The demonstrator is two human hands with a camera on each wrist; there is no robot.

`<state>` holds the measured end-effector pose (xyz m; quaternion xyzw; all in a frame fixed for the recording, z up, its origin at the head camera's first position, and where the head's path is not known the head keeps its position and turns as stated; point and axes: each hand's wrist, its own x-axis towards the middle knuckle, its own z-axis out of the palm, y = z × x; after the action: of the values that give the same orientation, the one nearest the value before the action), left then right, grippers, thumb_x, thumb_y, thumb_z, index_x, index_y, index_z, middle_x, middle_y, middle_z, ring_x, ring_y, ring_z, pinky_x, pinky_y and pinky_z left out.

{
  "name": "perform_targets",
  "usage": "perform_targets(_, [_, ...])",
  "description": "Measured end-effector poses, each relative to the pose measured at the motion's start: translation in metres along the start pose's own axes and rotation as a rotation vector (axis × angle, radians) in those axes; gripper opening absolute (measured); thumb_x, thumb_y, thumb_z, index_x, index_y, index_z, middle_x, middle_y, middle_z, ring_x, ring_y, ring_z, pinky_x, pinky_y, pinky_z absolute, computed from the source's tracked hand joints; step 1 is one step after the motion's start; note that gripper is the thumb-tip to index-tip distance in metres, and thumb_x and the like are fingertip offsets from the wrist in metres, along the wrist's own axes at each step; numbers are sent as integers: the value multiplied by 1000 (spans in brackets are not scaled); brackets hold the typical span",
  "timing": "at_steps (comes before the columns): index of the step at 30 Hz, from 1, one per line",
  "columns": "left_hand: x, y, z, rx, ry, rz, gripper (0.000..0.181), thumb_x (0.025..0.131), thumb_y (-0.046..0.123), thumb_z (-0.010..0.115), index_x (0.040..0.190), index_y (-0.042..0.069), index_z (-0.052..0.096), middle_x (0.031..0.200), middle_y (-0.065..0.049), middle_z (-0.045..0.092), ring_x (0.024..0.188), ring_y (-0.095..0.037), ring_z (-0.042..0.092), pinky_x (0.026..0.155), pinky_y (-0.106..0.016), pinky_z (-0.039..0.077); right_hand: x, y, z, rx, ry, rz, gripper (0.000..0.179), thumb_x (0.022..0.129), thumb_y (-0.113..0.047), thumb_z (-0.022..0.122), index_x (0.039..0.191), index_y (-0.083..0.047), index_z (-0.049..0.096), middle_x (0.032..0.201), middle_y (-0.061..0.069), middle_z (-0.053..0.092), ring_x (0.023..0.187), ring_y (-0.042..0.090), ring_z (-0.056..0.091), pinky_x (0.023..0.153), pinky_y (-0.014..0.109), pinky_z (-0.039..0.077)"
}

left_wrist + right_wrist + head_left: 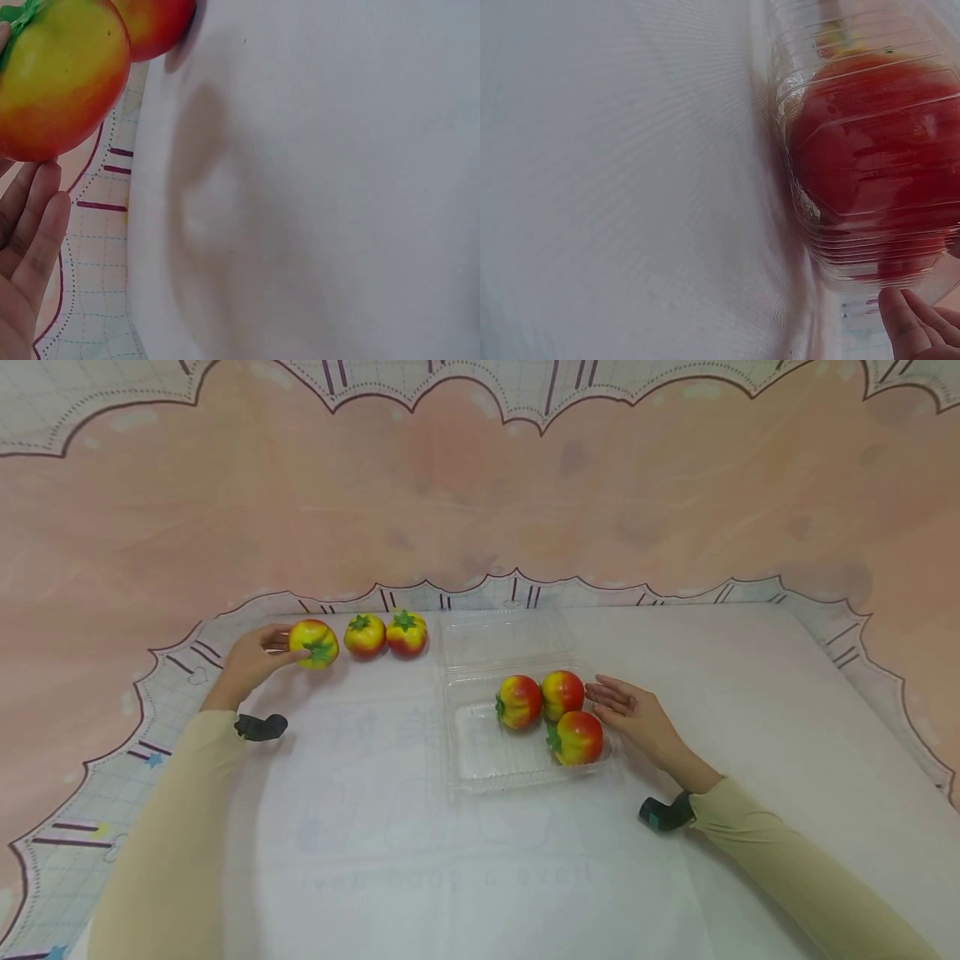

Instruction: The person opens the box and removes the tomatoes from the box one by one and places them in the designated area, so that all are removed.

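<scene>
At nine o'clock, with the left hand (251,657), pinches a red-yellow fruit (317,635). At its three o'clock, has two more fruits (365,642); beyond, toward four, a clear tray (476,743) holding three others (562,695). At the tray's three o'clock, extends the right hand (639,714), fingers loosely straight.

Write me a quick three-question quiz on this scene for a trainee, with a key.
1. How many red-and-yellow fruits lie in the clear container?
2. True or false: the left hand holds a fruit.
3. In the head view, where is the right hand?
A) on the lid
B) at the container's right side
C) on the left hand's sleeve

Key: 1. Three. 2. True. 3. B.
</scene>
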<state>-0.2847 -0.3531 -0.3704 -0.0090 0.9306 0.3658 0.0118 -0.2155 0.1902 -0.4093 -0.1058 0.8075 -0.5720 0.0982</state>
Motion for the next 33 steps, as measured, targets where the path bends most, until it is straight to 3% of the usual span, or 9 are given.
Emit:
perform_targets(3, [4, -3, 1, 14, -3, -18, 79, 85, 50, 62, 142, 2, 36, 138, -24, 42, 125, -41, 41, 105, -58, 35, -1, 0, 0, 5, -7, -19, 56, 94, -8, 54, 143, 4, 30, 141, 28, 42, 130, 39, 42, 94, 22, 43])
perform_targets(12, [10, -8, 10, 35, 10, 7, 73, 88, 45, 60, 139, -2, 38, 131, -28, 47, 119, -41, 45, 103, -55, 38, -1, -1, 0, 15, -6, -12, 56, 94, -8, 54, 143, 4, 30, 141, 27, 42, 130, 39, 42, 94, 21, 43])
perform_targets(24, [16, -16, 17, 42, -50, -108, 88, 85, 59, 56, 146, 2, 28, 140, -28, 38, 127, -44, 37, 106, -59, 33, 1, 4, 0, -11, 3, -1, 55, 94, -8, 54, 143, 2, 32, 140, 26, 44, 129, 38, 44, 93, 21, 44])
perform_targets(33, [17, -18, 20, 33, -11, -88, 78, 89, 50, 56, 142, -1, 31, 138, -31, 40, 125, -45, 40, 104, -57, 36, 1, 5, 0, 20, 5, -1, 55, 94, -6, 54, 143, 2, 32, 140, 25, 45, 129, 38, 44, 92, 19, 45])
